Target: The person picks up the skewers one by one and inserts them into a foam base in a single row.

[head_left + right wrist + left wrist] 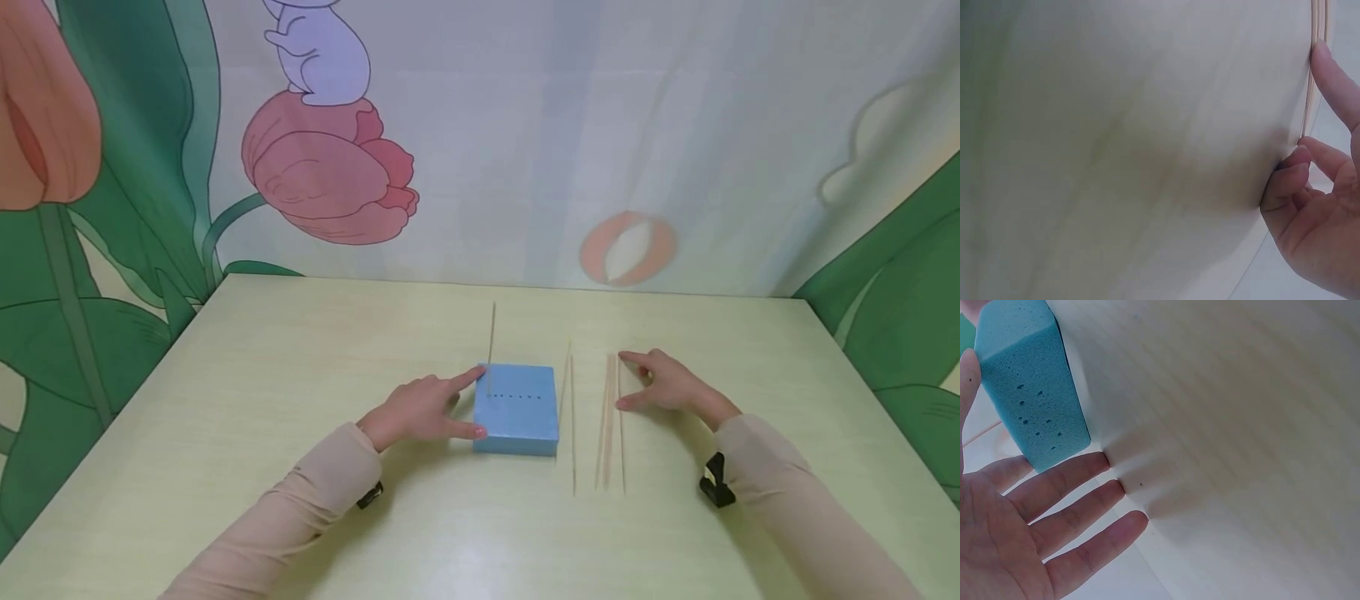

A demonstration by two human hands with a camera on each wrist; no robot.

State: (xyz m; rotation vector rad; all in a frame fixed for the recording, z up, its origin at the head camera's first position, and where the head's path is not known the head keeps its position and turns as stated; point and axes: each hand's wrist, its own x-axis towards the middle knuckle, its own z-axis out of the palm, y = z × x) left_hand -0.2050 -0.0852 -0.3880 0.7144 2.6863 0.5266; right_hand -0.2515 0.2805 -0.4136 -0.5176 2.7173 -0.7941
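On the left, the left hand (423, 408) is loose, fingers out straight, with its thumb and pointing finger touching the left edge of one blue, box-shaped foam block (517, 421), which sits on the pale wooden table (465, 533) with one thin stick (492, 342) standing in it beside a row of six little dark dots (520, 397). Just right of that I see two thin, tan wooden sticks (573, 433) lying down. Farther right lies a small bunch of sticks (607, 425), too tight to count, and the right hand (667, 383) touches its outer stick, thumb and pointing finger spread apart.
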